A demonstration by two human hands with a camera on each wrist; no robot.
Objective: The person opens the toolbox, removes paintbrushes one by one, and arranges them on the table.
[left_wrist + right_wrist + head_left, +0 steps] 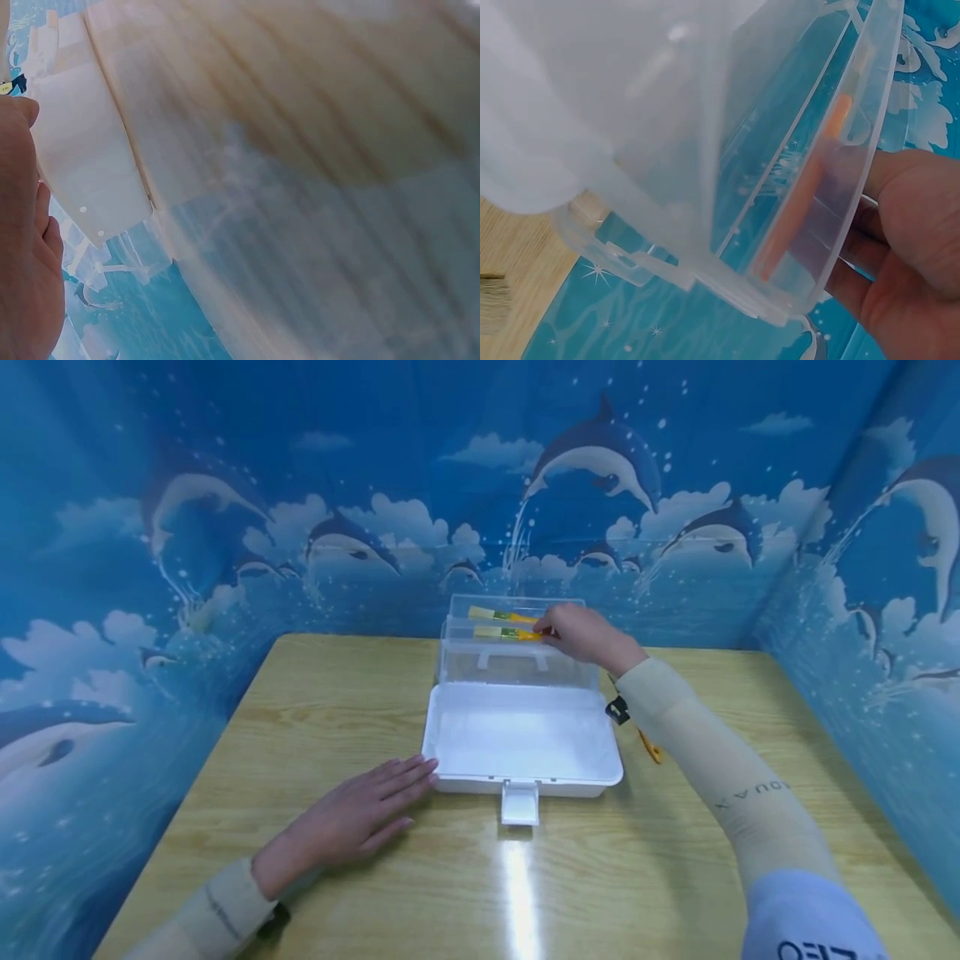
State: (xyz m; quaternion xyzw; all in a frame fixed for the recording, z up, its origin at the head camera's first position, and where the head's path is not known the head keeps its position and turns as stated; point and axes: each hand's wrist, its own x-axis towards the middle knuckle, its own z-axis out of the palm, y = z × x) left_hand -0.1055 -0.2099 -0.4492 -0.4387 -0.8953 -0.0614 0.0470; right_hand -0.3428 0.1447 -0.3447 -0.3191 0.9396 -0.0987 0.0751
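Observation:
A white storage box (525,735) stands on the table with its lid up and a translucent tray (517,664) raised at the back. Two flat paintbrushes lie up there: a rear paintbrush (487,613) and a front paintbrush (495,632), both with pale bristles and yellow-orange handles. My right hand (585,633) pinches the front one by its handle; in the right wrist view an orange handle (799,202) shows through the clear plastic beside the fingers. Palm down, my left hand (356,814) has straight fingers, their tips touching the box's front left corner.
Right of the box, partly under my right forearm, another orange-handled paintbrush (649,747) lies on the wooden table (345,693). The box's white latch (520,803) hangs forward. A blue dolphin-print curtain (375,460) surrounds the table's back and sides.

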